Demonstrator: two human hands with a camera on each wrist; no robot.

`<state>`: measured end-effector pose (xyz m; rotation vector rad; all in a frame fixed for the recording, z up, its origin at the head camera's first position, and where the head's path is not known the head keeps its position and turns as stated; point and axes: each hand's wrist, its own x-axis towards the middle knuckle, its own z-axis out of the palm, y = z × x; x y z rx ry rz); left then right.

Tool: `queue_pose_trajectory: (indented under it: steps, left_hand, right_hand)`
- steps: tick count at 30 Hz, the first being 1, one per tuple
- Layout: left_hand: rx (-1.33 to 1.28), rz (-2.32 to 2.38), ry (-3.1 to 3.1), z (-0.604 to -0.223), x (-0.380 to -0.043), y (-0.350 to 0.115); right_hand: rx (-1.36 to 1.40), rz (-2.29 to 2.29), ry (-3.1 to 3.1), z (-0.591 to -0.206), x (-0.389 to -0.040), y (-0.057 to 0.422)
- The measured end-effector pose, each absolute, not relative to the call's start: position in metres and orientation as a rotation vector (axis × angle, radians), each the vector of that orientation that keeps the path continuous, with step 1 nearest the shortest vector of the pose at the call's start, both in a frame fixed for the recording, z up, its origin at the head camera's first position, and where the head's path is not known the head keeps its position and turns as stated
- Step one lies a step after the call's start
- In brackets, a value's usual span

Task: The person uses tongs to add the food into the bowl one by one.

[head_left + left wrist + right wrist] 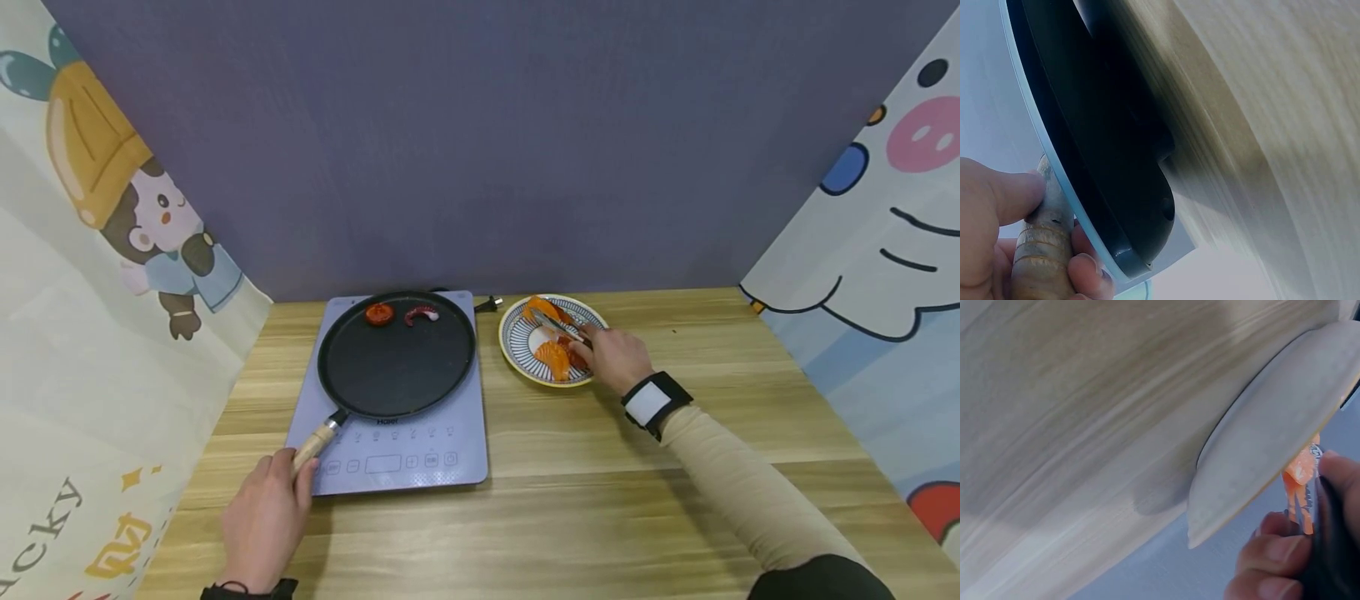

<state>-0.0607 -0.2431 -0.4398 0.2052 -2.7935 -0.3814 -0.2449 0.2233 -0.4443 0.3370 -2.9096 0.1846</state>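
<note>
My left hand [264, 517] grips the wooden handle [315, 446] of a flat black frying pan [397, 367]; its thumb and fingers wrap that handle [1047, 250] in the left wrist view. Inside the pan, near its far rim, lie a round red piece like a tomato slice [379, 314] and a curled red-and-white piece like an octopus tentacle [421, 314]. My right hand [617, 358] holds metal tongs [558, 325] over a striped plate [517, 350]. Orange pieces like salmon [552, 360] and darker red pieces lie there. Whether the tongs pinch one is unclear.
Beneath the pan is a pale induction cooker [457, 442] with a control panel at its near side. A black plug [489, 305] lies between cooker and plate. The wooden table [570, 517] meets a dark grey wall panel [495, 167] behind; printed cloths [112, 375] hang at both sides.
</note>
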Motion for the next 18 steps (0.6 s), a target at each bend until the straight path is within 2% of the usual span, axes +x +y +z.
queue_pose_trajectory:
  steps: [18]
  left_hand:
    - [0.246, -0.386, -2.844, -0.439, -0.061, -0.242]
  right_hand:
    - [0.426, 0.217, -2.804, -0.424, -0.250, 0.209]
